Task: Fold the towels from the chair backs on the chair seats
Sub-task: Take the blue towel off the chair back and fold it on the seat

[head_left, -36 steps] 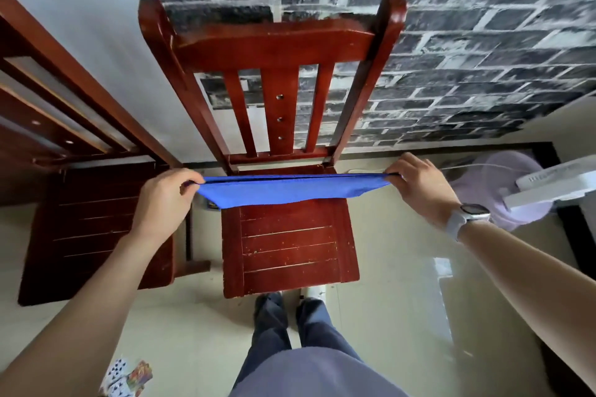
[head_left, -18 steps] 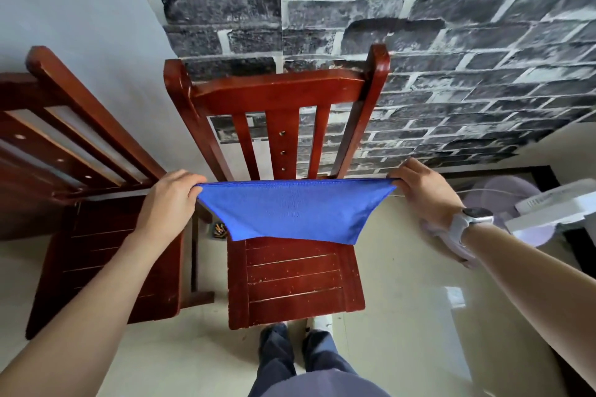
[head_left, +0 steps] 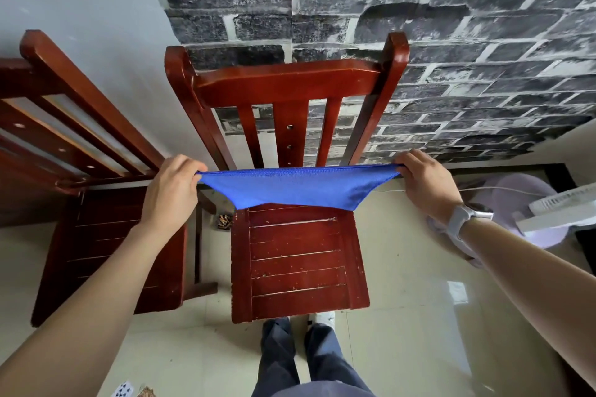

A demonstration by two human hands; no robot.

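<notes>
Since the frame before, towel (head_left: pixel 298 185) hangs shorter and hands sit slightly lower against the chair (head_left: pixel 290 87) back. Blue towel stretched taut in air over the rear edge of the seat (head_left: pixel 298 261), lower edge drooping to the seat's back slat; contact unclear. Left hand (head_left: pixel 171 190) fingers curled, pinching the left corner. Right hand (head_left: pixel 425 182) fingers curled, pinching the right corner; watch (head_left: pixel 464 217) on that wrist. Second chair (head_left: pixel 74 138) just left. Fan (head_left: pixel 529 209) on floor at right. Playing cards (head_left: pixel 124 390) at bottom left floor.

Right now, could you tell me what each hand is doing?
Left hand: pinches one end of the blue towel.
Right hand: pinches the other end.
</notes>
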